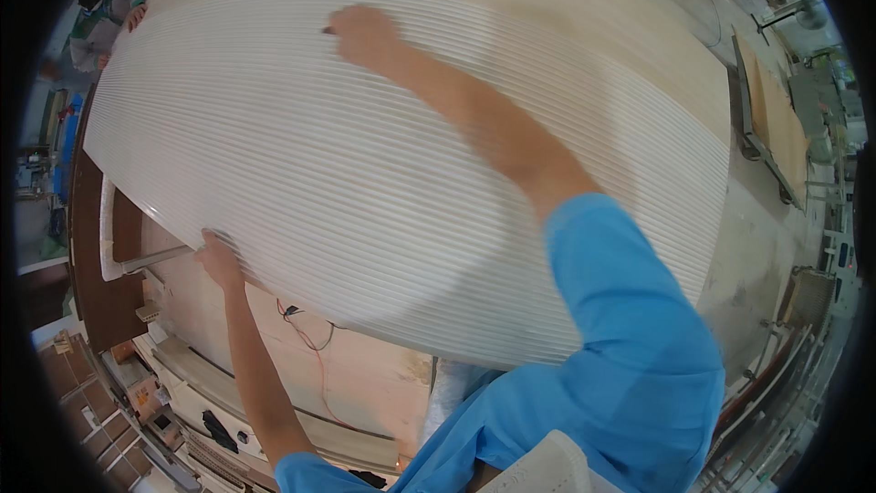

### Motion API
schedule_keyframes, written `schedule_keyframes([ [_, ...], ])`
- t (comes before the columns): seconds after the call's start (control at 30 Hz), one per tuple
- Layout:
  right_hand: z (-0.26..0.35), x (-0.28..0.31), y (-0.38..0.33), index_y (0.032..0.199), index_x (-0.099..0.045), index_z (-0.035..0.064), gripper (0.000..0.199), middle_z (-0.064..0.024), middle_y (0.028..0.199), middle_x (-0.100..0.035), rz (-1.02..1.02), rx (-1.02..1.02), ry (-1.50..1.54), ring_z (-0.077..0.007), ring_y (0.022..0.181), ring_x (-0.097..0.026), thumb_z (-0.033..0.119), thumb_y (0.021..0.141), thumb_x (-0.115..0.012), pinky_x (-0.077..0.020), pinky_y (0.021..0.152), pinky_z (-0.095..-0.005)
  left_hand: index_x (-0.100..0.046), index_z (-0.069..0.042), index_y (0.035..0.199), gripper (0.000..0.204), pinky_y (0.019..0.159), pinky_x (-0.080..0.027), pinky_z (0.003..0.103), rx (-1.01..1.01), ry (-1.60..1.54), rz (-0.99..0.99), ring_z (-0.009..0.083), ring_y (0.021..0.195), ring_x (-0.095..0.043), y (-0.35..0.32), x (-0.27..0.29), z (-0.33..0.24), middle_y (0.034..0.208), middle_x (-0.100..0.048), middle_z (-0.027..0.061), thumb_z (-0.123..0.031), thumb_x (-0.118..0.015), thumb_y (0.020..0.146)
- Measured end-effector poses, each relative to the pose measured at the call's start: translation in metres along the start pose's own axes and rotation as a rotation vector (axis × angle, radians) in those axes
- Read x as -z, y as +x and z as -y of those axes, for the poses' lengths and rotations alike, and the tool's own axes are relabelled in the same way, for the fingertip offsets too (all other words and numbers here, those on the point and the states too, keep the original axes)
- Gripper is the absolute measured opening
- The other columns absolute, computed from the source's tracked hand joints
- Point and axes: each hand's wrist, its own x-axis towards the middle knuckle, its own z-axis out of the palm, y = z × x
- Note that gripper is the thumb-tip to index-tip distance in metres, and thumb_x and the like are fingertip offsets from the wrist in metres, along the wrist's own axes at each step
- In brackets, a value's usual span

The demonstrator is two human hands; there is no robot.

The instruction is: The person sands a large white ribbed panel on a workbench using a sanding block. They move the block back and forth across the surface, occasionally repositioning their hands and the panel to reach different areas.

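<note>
A large white panel [383, 173] with narrow parallel ribs spreads out in front of me. My right hand [367, 34] reaches over its far part, closed and smeared by motion. From its fingers pokes the tip of a small dark thing [329, 30], too blurred to name. At the panel's near left edge is my left hand [221, 263], its fingers closed over the rim. The undersides of those fingers are hidden.
A person [109, 14] stands at the panel's far left corner, hands by its edge. A wheeled cart with a tan board [771, 114] is at the right. Below the near edge, an orange cord [321, 370] hangs beside long pale boards [265, 411]. Dark brown boards [99, 256] stand left.
</note>
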Motion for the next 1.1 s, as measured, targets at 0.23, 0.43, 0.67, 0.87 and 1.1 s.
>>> schedule_keyframes([
  [0.23,-0.041,0.038,-0.074,0.102,-0.074,0.0092,0.02,-0.0134,0.108,-0.071,-0.029,-0.025,-0.021,-0.0324,0.107,-0.066,0.01,0.089,-0.059,-0.0542,0.091,-0.0458,-0.04,0.023,0.132,0.086,0.105,-0.044,0.05,-0.036,-0.118,0.068,0.0485,0.122,-0.057,0.009,-0.002,0.007,0.13,-0.057,0.0394,-0.057,-0.044,0.101],
  [0.43,-0.142,0.178,-0.281,0.095,-0.067,0.0061,0.012,-0.0137,0.098,-0.069,-0.153,-0.276,0.022,-0.0349,0.097,-0.065,0.004,0.083,-0.065,-0.053,0.083,-0.0435,-0.033,0.023,0.137,0.093,0.106,-0.044,0.049,-0.02,-0.025,0.028,0.0484,0.123,-0.057,0.001,-0.002,0.002,0.131,-0.057,0.0384,-0.061,-0.042,0.099],
  [0.67,-0.143,0.182,-0.277,0.094,-0.065,0.003,0.008,-0.0146,0.094,-0.066,-0.125,-0.354,0.023,-0.0361,0.092,-0.063,0.004,0.086,-0.065,-0.0505,0.076,-0.0458,-0.036,0.02,0.136,0.088,0.107,-0.043,0.049,-0.026,-0.082,0.016,0.0495,0.124,-0.056,0.003,-0.005,0.01,0.133,-0.055,0.0394,-0.061,-0.044,0.1],
  [0.87,-0.094,0.102,-0.161,0.093,-0.065,0.0023,0.014,-0.0163,0.096,-0.067,-0.148,-0.05,-0.09,-0.0364,0.092,-0.065,-0.002,0.08,-0.063,-0.0524,0.078,-0.0474,-0.036,0.02,0.132,0.083,0.105,-0.044,0.048,-0.004,-0.087,-0.032,0.0488,0.123,-0.057,-0.025,0.0,-0.005,0.131,-0.056,0.0393,-0.057,-0.043,0.102],
  [1.1,0.024,-0.046,0.073,0.094,-0.074,0.0029,0.017,-0.0188,0.096,-0.074,-0.119,0.071,0.021,-0.0379,0.096,-0.071,0.01,0.084,-0.062,-0.0572,0.083,-0.05,-0.034,0.022,0.132,0.079,0.105,-0.044,0.046,-0.051,-0.142,-0.015,0.048,0.123,-0.057,-0.022,0.003,-0.012,0.131,-0.055,0.0403,-0.051,-0.042,0.103],
])
